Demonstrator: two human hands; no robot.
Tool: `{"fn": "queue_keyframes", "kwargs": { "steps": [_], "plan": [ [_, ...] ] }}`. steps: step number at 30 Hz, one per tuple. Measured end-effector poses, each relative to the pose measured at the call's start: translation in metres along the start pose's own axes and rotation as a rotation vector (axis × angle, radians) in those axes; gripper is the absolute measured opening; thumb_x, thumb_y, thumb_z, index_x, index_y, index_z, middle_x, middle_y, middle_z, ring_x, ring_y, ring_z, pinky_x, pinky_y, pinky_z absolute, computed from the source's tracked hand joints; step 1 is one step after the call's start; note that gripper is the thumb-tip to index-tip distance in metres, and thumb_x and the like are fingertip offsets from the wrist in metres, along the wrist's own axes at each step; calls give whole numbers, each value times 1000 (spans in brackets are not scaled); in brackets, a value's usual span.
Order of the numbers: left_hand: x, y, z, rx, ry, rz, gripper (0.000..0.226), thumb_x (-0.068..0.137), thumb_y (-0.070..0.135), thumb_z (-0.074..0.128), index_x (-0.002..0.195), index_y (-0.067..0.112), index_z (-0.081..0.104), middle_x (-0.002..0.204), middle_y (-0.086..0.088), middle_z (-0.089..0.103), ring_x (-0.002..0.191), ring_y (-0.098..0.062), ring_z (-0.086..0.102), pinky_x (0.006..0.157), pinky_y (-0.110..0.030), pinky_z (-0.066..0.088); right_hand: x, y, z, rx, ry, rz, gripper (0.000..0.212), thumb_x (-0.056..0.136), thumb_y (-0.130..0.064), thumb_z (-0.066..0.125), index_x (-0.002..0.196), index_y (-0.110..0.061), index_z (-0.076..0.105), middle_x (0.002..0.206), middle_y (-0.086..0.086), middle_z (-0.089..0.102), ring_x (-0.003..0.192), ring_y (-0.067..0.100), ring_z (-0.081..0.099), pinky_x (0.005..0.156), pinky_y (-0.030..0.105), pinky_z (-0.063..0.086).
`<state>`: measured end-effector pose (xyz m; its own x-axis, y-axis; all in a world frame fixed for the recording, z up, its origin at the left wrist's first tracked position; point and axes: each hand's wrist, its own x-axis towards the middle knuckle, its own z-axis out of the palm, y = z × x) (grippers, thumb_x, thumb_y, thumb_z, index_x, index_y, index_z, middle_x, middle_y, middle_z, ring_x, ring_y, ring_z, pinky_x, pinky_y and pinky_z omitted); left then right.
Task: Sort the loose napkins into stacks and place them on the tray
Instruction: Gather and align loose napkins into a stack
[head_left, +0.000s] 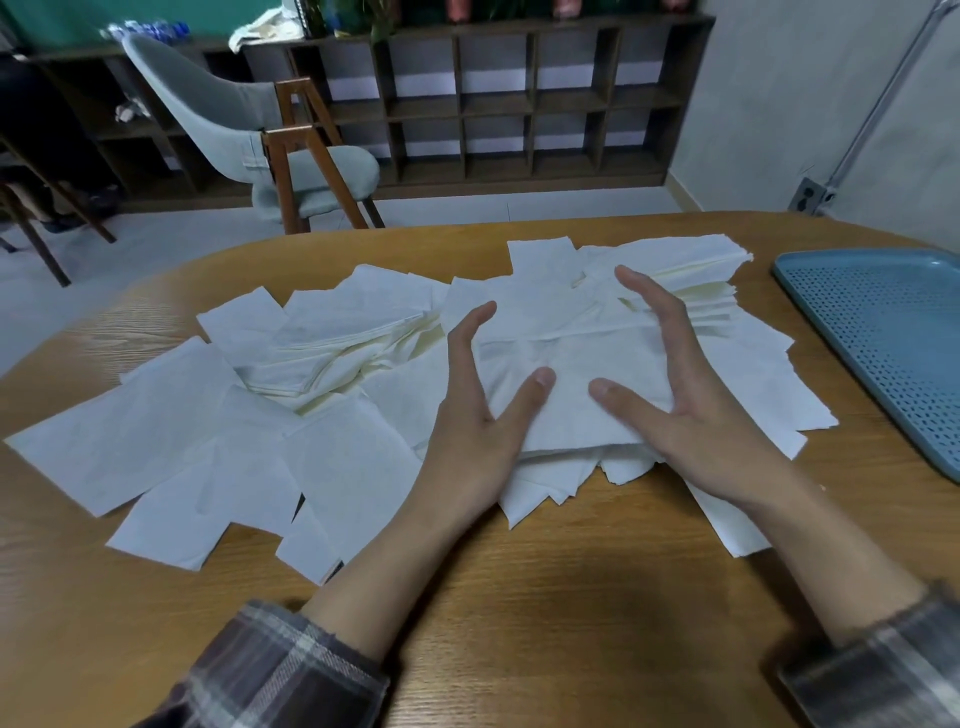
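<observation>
Several loose white napkins lie scattered over the wooden table. In the middle sits an uneven small stack of napkins. My left hand presses against its left side with straight fingers and the thumb on top. My right hand presses against the right side the same way, thumb lying on the top napkin. A taller pile of napkins lies just behind my right hand. The blue perforated tray sits empty at the right edge of the table.
A grey chair with wooden legs stands beyond the table's far edge. A dark cubby shelf lines the back wall. Bare table wood shows in front of my forearms.
</observation>
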<state>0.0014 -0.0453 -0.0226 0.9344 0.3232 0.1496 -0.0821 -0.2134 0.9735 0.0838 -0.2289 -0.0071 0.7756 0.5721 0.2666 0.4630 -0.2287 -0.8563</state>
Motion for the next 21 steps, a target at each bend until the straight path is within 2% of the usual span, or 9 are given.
{"fn": "queue_keyframes", "kwargs": {
  "steps": [2,6,9,11,13,14,16,18,21],
  "plan": [
    [0,1,1,-11,-6,-27,55,104,45,61,149,54,31,133,37,53,118,18,57,92,-6,48,0,1,1,23,11,14,75,101,-22,67,155,-51,24,142,-57,28,131,-32,30,98,-5,30],
    [0,4,-5,-85,-12,-47,43,111,42,47,147,60,32,134,20,65,119,-3,66,101,-25,53,3,4,0,102,83,59,69,104,-24,63,156,-50,27,148,-50,28,136,-31,22,104,-5,25],
    [-5,9,-9,-43,-23,8,48,113,34,45,151,58,29,116,12,74,103,-11,71,90,-20,53,5,2,-3,159,148,98,61,107,-25,58,156,-47,31,142,-51,29,120,-43,22,93,-12,22],
    [-11,18,-11,26,-65,55,50,113,33,44,155,54,24,122,30,67,101,3,67,88,-9,47,5,-1,-7,170,155,114,57,108,-28,56,155,-50,33,146,-47,32,121,-41,24,91,-11,23],
    [-16,25,-12,111,-113,100,51,113,35,42,156,53,22,133,56,44,118,19,54,97,-6,40,4,-5,-13,175,148,133,53,109,-33,55,152,-55,35,156,-37,32,137,-24,25,96,-3,24],
    [-18,29,-12,131,-138,109,50,112,38,42,155,56,22,136,60,35,128,19,48,104,-13,40,3,-7,-17,173,146,138,51,109,-34,54,150,-57,35,158,-35,31,143,-16,23,100,2,23],
    [-20,37,-12,150,-191,102,46,111,43,42,150,61,27,141,57,33,135,15,43,108,-29,45,-2,-11,-28,161,142,139,49,109,-36,53,149,-59,35,151,-41,32,144,-10,21,109,15,22],
    [-22,49,-7,185,-242,113,38,112,42,41,146,59,36,138,53,37,121,23,46,98,-23,48,-9,-17,-42,166,133,149,48,109,-38,52,148,-60,34,146,-42,31,143,-7,23,116,25,22],
    [-23,66,8,208,-274,158,29,115,33,40,136,44,56,138,36,52,113,7,54,83,-16,47,-22,-24,-69,202,84,165,51,105,-42,59,146,-63,35,141,-45,40,136,-17,39,112,22,36]
  ]
}}
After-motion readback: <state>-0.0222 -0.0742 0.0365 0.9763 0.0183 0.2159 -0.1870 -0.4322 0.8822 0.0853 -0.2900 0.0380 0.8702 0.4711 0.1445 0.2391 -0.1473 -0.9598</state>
